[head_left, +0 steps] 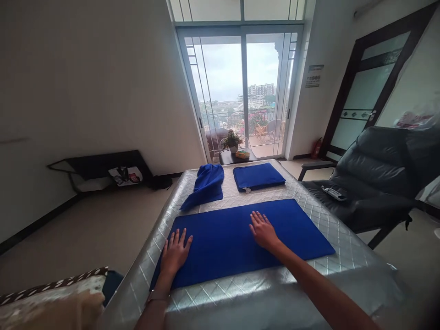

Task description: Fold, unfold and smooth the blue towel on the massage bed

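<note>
A blue cloth [220, 247] lies spread in a flat rectangle across the near part of the covered table. Near its left end my left hand [175, 252] rests palm down, fingers spread. My right hand [263, 229] is also flat on the cloth, right of its middle, with the fingers stretched out. Beyond the cloth, a neatly folded blue cloth stack [259, 176] with a small white tag sits toward the back right. A loosely crumpled blue cloth [208, 183] lies at the back left.
A silvery quilted cover [247, 291] drapes over the table. On the right stands a black reclining chair [371, 169] with a device on its seat. A small stand [227, 158] with a potted plant [233, 141] is by the sliding glass door. Bedding-like fabric [51, 302] sits at lower left.
</note>
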A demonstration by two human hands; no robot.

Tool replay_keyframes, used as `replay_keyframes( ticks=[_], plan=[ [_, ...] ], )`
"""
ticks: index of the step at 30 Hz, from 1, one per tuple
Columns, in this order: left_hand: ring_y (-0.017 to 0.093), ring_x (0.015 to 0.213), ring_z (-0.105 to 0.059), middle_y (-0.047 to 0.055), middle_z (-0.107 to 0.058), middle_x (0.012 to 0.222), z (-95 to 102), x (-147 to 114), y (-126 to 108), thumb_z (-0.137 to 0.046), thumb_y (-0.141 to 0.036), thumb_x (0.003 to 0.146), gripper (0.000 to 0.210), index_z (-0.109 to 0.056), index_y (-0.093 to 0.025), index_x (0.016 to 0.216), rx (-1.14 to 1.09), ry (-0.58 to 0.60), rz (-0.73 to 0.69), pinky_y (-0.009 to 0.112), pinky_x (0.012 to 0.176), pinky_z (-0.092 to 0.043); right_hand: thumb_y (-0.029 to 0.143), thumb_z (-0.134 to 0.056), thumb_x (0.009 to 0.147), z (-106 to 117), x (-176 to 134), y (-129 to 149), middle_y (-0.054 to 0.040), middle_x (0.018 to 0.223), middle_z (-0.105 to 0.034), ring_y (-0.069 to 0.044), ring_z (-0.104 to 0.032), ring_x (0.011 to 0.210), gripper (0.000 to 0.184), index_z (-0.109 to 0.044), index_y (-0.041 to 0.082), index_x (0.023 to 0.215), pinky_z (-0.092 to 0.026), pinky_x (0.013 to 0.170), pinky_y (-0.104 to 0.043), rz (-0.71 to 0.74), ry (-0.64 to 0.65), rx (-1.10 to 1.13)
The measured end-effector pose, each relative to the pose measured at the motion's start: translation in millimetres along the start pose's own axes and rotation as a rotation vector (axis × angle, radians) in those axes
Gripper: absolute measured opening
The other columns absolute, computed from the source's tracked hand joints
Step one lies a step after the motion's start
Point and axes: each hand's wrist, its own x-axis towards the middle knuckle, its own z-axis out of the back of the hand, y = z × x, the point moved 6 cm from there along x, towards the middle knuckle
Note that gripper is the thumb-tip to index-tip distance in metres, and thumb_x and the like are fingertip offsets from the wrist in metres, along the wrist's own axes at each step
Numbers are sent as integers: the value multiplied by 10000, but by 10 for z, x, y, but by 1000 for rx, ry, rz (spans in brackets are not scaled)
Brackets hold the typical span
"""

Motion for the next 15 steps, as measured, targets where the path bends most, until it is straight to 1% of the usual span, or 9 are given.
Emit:
replay_keyframes(
  ticks=[2,3,4,6,7,9,12,15],
  plan=[
    [300,1536,-241,148,-253,1665,50,-21,-19,-247,-536,1031,670,-264,-175,1595,-17,-4,2,506,1224,-223,471,-181,1042,-134,-90,371,-91,1656,-258,-216,-192,1542,670,-331,102,1581,-154,1255,-430,67,59,67],
    [297,1535,-244,145,-258,1663,71,-29,-25,-246,-538,1032,667,-267,-179,1594,-27,-9,6,506,1224,-225,504,-164,1042,-184,-122,480,-87,1662,-235,-211,-171,1546,690,-307,109,1590,-145,1257,-430,78,90,87],
    [293,1534,-248,141,-264,1662,88,-37,-30,-244,-541,1033,666,-269,-184,1594,-37,-14,10,506,1224,-229,524,-152,1041,-222,-146,535,-85,1666,-219,-210,-156,1549,705,-289,114,1597,-134,1259,-433,78,120,97],
    [288,1533,-253,137,-272,1659,106,-47,-35,-244,-543,1034,662,-274,-189,1592,-49,-20,15,503,1224,-234,547,-140,1036,-264,-178,496,-86,1670,-204,-213,-142,1551,723,-265,117,1604,-117,1261,-442,58,170,94],
    [287,1533,-253,138,-275,1659,108,-50,-37,-246,-541,1034,661,-275,-187,1592,-51,-20,15,500,1226,-232,552,-139,1035,-265,-193,408,-86,1671,-200,-214,-138,1552,728,-257,116,1606,-112,1262,-443,43,185,83],
    [288,1532,-253,139,-280,1658,108,-51,-40,-249,-538,1034,660,-282,-185,1590,-52,-25,14,497,1229,-227,549,-146,1033,-230,-237,117,-80,1676,-187,-212,-126,1553,725,-246,121,1609,-104,1262,-444,3,196,44],
    [293,1528,-266,140,-291,1654,106,-51,-47,-263,-530,1031,654,-300,-185,1585,-47,-45,7,500,1225,-236,507,-170,1033,-116,-363,-547,-66,1681,-175,-216,-127,1554,693,-241,135,1613,-109,1259,-448,-132,201,-51],
    [298,1520,-285,147,-314,1643,112,-60,-43,-283,-515,1028,644,-337,-179,1574,-36,-69,5,506,1224,-244,479,-200,1025,17,-549,-1245,-86,1681,-177,-240,-149,1551,702,-231,91,1609,-126,1255,-454,-312,194,-145]
  ],
)
